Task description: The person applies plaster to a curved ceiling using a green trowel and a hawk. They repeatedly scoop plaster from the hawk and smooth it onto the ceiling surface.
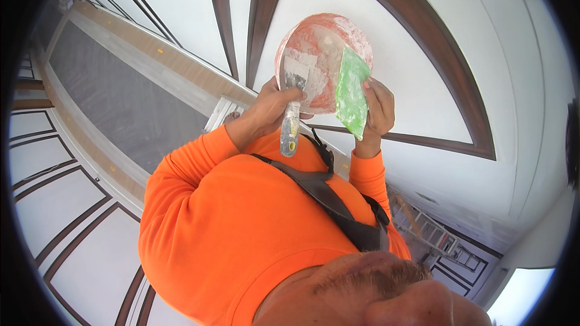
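Observation:
A reddish round tub, smeared with pale filler paste, is held in front of my chest. My left hand is closed around the tub's near side, with fingers partly hidden under it. Its thumb also pins a putty knife, whose coated blade rests against the inside of the tub and whose grey handle points back toward me. Pinched in my right hand is a thin green flat spreader, streaked with white paste. The spreader overlaps the tub's right side; whether they touch, I cannot tell.
A white wall with dark brown wooden trim faces me close beyond the tub. Part of a light metal ladder shows beside my left forearm. Far below left lies a grey floor covering. Another ladder stands at lower right.

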